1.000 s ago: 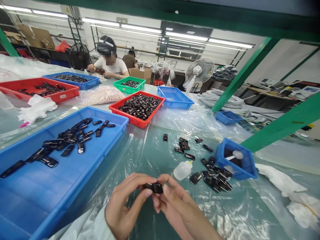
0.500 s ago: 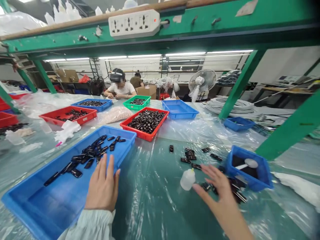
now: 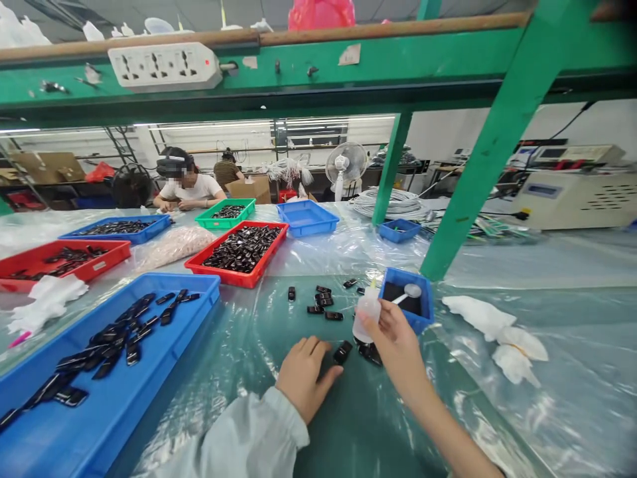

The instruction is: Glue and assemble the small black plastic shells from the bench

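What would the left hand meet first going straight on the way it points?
The left hand would probably meet the small black piece just ahead first; the exact gap is unclear.

I can't read a single word, number or brand anywhere in front of me. A small white label (image 3: 100, 265) sits on the outer wall of the red tray (image 3: 118, 256) at my far left, but its print is too small to make out. Above me, a pale paper tag (image 3: 350, 54) on the green beam (image 3: 423, 56) carries faint marks that I can't decipher, and a smaller pale patch (image 3: 250, 62) near the power strip (image 3: 162, 66) is just as illegible. On the beige instrument (image 3: 577, 206) to my right, the panel (image 3: 544, 190) is too blurred to read.
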{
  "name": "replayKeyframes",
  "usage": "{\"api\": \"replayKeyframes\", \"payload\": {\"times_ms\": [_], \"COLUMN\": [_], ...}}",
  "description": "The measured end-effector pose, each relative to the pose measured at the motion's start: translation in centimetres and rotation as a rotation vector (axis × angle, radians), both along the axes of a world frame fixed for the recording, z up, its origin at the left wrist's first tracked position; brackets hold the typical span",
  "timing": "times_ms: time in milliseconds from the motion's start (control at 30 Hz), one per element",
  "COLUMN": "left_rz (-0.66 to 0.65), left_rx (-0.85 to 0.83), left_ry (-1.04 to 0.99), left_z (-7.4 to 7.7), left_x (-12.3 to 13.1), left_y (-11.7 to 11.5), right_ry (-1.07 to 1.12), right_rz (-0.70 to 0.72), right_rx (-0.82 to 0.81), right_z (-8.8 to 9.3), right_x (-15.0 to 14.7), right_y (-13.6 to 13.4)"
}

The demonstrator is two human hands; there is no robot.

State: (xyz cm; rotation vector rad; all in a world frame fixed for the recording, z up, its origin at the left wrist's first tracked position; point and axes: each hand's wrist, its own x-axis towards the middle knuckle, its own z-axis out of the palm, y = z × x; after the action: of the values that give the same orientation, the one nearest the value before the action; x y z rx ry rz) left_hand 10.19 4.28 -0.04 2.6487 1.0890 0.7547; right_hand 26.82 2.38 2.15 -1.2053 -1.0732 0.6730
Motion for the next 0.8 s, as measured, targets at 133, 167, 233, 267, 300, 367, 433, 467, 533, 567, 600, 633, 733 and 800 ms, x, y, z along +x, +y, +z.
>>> {"api": "replayKeyframes", "payload": {"times_ms": [133, 167, 233, 267, 300, 367, 433, 467, 533, 567, 600, 633, 733, 800], "left_rz": [-0.057, -0.073, -0.096, -0.101, -0.106, -0.113, -0.123, -0.133, -0.154, -0.163, -0.166, -0.165, -0.127, -0.072], "left_rx": [0.012, 0.024, 0.057, 0.073, 0.088, 0.100, 0.089, 0.078, 0.051, 0.034, 0.016, -0.006, -0.094, -0.167], "left_ry": [-0.010, -0.016, -0.038, -0.050, -0.060, -0.070, -0.070, -0.071, -0.080, -0.090, -0.104, -0.124, -0.204, -0.262], "left_z": [-0.6, -0.8, -1.4, -1.7, -2.0, -2.5, -2.8, -2.9, -2.9, -2.8, -2.7, -2.5, -2.2, -2.1], "left_x": [2.9, 2.9, 2.1, 1.3, 0.3, -1.8, -3.6, -4.2, -4.9, -5.1, -5.2, -5.2, -5.3, -5.4], "left_y": [1.4, 1.5, 1.6, 1.7, 1.7, 2.0, 2.2, 2.3, 2.4, 2.4, 2.3, 2.2, 1.8, 1.6], "right_ry": [0.022, 0.020, 0.013, 0.011, 0.010, 0.012, 0.013, 0.012, 0.004, -0.002, -0.009, -0.016, -0.036, -0.047], "right_rz": [-0.007, -0.003, -0.002, -0.005, -0.009, -0.015, -0.015, -0.013, -0.009, -0.007, -0.005, -0.003, 0.001, 0.004], "right_rx": [-0.010, -0.015, -0.020, -0.022, -0.024, -0.033, -0.048, -0.055, -0.067, -0.072, -0.076, -0.079, -0.092, -0.101], "right_z": [0.0, 0.0, 0.1, 0.2, 0.3, 0.4, 0.5, 0.5, 0.4, 0.3, 0.2, 0.2, 0.1, 0.1], "right_x": [0.5, 0.5, 0.5, 0.5, 0.6, 0.8, 1.0, 1.0, 1.0, 1.0, 1.0, 0.9, 0.8, 0.7], "right_y": [-0.4, -0.5, -0.8, -0.9, -0.9, -1.0, -1.1, -1.1, -1.0, -1.0, -1.0, -1.0, -1.0, -1.0]}}
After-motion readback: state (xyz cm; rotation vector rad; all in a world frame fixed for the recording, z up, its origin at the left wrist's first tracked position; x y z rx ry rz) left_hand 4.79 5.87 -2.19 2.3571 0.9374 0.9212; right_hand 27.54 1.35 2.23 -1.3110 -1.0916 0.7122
